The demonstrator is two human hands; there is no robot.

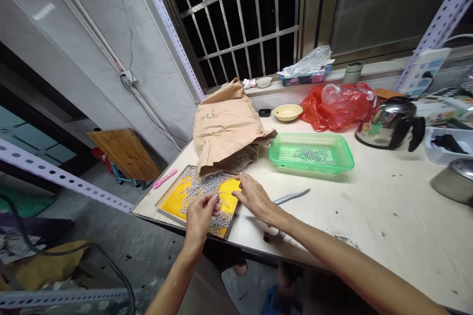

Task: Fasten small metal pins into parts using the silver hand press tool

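Sorting through small stuff like this goes best with light fingertips. The pins are heaped across the yellow tray, with more in the paper bag at its back edge. The left hand is over the tray's near half, curled with thumb and fingertips close together. They're tiny at this angle, so I honestly can't tell if those tips are closed on a pin or not. The right hand is at the tray's right edge, thumb and forefinger spread apart.

I'd work from the loose pins at the edges of the heap rather than dig into the middle, and use the right hand to steady the rim. Pinch pins by the middle so they don't flick out.

Biggest nuisance is the bag: its mouth slumps over the tray's back edge, so a bump could dump more pins. The knife lies right of the tray, partly behind the right forearm, so mind that wrist. The pink cutter sits left of the tray, out of the way. The green basket, with more pins inside, is behind and right of the tray; the kettle is well beyond.
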